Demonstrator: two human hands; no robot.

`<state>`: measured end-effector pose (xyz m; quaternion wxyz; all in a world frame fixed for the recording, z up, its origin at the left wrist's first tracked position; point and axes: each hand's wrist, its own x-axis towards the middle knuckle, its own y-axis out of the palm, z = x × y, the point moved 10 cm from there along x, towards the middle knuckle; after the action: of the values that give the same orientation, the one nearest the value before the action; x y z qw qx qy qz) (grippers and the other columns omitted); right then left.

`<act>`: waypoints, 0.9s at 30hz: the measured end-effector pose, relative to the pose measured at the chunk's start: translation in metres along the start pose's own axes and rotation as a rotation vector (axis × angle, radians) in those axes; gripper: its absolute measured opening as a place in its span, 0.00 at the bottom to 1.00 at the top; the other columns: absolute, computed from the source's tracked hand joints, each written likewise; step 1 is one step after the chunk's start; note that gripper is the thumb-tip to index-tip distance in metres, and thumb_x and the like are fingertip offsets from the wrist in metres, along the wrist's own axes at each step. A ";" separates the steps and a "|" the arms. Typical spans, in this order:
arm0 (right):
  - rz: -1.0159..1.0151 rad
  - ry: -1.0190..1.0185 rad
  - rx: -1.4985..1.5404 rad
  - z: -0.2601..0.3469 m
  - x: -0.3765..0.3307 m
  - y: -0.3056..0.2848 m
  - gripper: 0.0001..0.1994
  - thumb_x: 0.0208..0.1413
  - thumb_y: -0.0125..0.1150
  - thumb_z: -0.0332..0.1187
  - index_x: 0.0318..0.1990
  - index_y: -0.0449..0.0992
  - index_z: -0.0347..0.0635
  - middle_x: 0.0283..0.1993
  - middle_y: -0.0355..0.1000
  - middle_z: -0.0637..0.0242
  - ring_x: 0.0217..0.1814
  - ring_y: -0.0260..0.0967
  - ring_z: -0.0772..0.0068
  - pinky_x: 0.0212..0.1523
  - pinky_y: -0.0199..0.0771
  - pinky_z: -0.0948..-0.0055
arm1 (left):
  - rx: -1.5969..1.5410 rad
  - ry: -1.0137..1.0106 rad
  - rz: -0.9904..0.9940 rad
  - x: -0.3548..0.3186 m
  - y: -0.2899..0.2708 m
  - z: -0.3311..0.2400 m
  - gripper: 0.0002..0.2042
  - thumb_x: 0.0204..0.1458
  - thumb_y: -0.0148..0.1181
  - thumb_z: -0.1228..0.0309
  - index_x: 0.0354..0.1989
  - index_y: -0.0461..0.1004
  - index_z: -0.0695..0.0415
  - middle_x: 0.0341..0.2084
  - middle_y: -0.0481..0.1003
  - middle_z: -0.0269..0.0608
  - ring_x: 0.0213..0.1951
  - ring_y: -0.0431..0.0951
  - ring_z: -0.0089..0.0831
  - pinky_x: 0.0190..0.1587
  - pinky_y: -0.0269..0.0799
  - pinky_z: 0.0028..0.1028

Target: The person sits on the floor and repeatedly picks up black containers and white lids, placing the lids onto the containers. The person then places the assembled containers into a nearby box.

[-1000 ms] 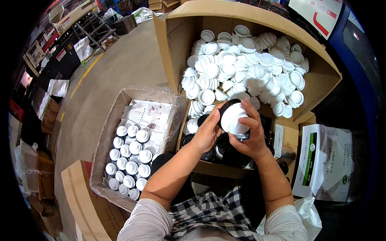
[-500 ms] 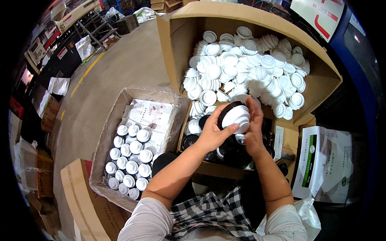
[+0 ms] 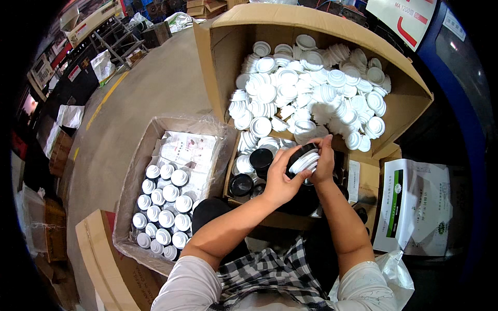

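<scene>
Both my hands are closed round a black round cap with a stepped white insert (image 3: 304, 161), tilted so its white side faces me. My left hand (image 3: 281, 182) grips its left and near side, thumb at the lower edge. Fingers of my right hand (image 3: 324, 161) wrap the right rim. Below and left of them, black caps (image 3: 241, 184) and loose white inserts (image 3: 243, 164) lie in an open carton, partly hidden by my hands and forearms. Beyond, a big cardboard box (image 3: 205, 67) holds a heap of white stepped inserts (image 3: 287, 78).
At left stands a plastic-lined carton (image 3: 136, 171) with rows of capped pieces (image 3: 166, 218) on printed paper (image 3: 189, 146). A cardboard flap (image 3: 106, 259) juts out near it. To the right are a white printed package (image 3: 415, 207) and a blue machine edge (image 3: 456, 83).
The cap with its white insert has tipped to a more edge-on angle, and my right fingers have shifted along its rim. The whole view has moved slightly, too.
</scene>
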<state>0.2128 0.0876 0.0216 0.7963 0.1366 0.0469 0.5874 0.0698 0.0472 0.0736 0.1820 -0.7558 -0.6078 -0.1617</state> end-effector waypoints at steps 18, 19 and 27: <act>0.158 0.373 0.248 -0.023 0.006 0.009 0.37 0.51 0.32 0.67 0.53 0.60 0.42 0.49 0.63 0.60 0.51 0.60 0.64 0.49 0.61 0.63 | -0.047 -0.177 -0.456 0.031 -0.115 0.016 0.26 0.42 0.64 0.72 0.51 0.63 0.67 0.42 0.70 0.45 0.44 0.70 0.31 0.47 0.65 0.27; 0.104 0.382 0.227 -0.026 0.008 -0.001 0.36 0.51 0.33 0.66 0.53 0.61 0.43 0.48 0.64 0.61 0.50 0.61 0.65 0.49 0.61 0.63 | -0.221 -0.133 -0.567 0.034 -0.156 0.021 0.27 0.43 0.63 0.74 0.52 0.60 0.65 0.45 0.68 0.46 0.45 0.69 0.31 0.46 0.65 0.26; 0.097 0.321 0.141 -0.024 0.008 -0.007 0.26 0.55 0.43 0.56 0.47 0.64 0.41 0.40 0.68 0.62 0.42 0.66 0.68 0.41 0.65 0.70 | 0.290 -0.735 -0.756 -0.132 -0.372 0.202 0.25 0.38 0.67 0.63 0.40 0.71 0.69 0.32 0.74 0.44 0.33 0.73 0.27 0.36 0.69 0.26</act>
<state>0.2160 0.0971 -0.0029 0.7379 0.0985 0.2079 0.6345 -0.3162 0.1015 -0.1369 -0.0111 -0.4588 -0.8767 0.1445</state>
